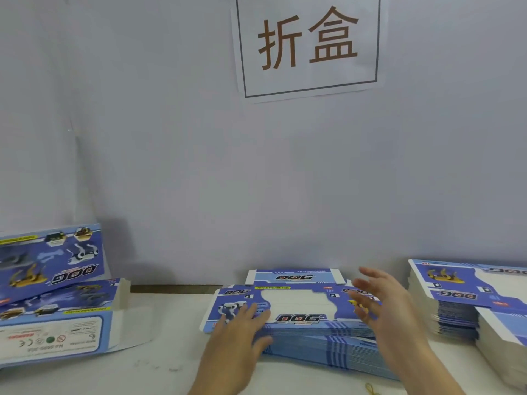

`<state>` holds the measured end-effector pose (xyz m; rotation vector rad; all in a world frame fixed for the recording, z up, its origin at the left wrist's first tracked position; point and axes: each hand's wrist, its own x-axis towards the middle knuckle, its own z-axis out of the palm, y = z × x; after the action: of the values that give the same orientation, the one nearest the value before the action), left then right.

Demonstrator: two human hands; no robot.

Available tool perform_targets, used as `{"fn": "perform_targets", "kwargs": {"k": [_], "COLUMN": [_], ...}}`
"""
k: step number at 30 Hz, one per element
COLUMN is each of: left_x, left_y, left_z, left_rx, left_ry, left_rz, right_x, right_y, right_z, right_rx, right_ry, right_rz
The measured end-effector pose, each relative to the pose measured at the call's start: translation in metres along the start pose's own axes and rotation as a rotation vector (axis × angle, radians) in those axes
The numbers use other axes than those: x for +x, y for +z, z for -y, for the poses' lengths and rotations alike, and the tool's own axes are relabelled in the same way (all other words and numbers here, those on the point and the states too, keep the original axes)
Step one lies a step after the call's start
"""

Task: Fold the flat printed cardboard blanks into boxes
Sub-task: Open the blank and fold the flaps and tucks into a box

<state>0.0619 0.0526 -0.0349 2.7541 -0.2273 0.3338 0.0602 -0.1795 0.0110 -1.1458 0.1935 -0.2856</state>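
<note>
White surface [171,323] under a grey wall holds the middle stack [319,343] of blanks, left hand [242,329] flat on it, right hand [379,300] spread above: picking up, likely lifting 1 top blank [299,309] next.

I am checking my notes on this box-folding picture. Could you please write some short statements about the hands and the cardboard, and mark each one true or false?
1. The left hand rests flat on the middle stack of blanks. True.
2. The right hand grips a folded box. False: it is open, fingers spread, above the middle stack, holding nothing.
3. Another stack of blanks stands at the right. True.
4. The folded boxes lie at the left of the table. True.
5. The paper sign lies on the table. False: it hangs on the wall.
</note>
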Motion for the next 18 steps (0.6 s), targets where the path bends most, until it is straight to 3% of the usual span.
{"fn": "perform_targets", "kwargs": {"k": [6,11,14,18], "left_x": [-0.003,-0.005,-0.005,-0.006], "left_y": [-0.017,-0.029,-0.032,-0.039], "left_z": [-0.005,-0.011,-0.013,-0.015], "left_rx": [0.191,0.173,0.132,0.064], "left_ry": [0.053,0.272,0.230,0.241], "left_rz": [-0.133,-0.553,-0.617,-0.610], "right_x": [-0.003,-0.009,-0.013,-0.017], "right_y": [0.008,0.011,0.012,0.014], "right_z": [-0.002,0.006,0.009,0.014], "right_rx": [-0.247,-0.512,-0.609,-0.562], "right_ry": [0.003,0.112,0.168,0.194], "right_rz": [0.079,0.266,0.359,0.467]}}
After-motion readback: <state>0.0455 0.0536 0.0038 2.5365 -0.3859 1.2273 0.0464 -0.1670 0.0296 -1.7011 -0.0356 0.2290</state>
